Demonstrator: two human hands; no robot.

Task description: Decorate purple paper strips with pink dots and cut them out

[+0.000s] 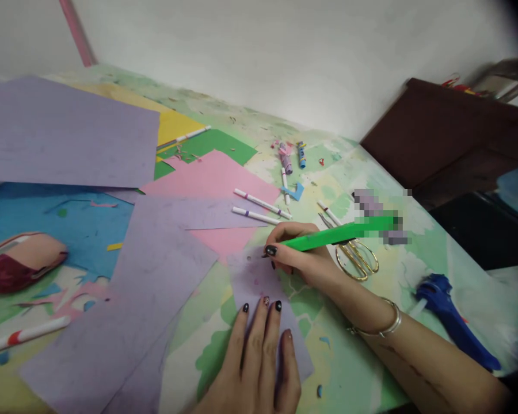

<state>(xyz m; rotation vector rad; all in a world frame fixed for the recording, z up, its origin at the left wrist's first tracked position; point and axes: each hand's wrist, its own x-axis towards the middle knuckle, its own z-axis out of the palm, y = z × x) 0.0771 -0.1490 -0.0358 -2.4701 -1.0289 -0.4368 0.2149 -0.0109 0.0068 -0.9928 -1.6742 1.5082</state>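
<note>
My right hand (300, 256) pinches a long green pen (336, 234), its dark tip close to the upper end of a purple paper strip (302, 351). Small marks show on the strip near that tip. Flat on the same strip lies my left hand (254, 368), fingers stretched out and pointing away from me. Gold-handled scissors (358, 259) rest on the table just beyond my right wrist. Two white markers (263, 204) lie past my right hand, over purple and pink paper.
Sheets of purple (69, 135), pink (216, 178) and blue paper (90, 221) spread over the left side. A maroon and pink pouch (23, 261) sits there. A blue glue gun (455, 319) lies at the right. Two crayons (301, 155) and paper scraps are farther back.
</note>
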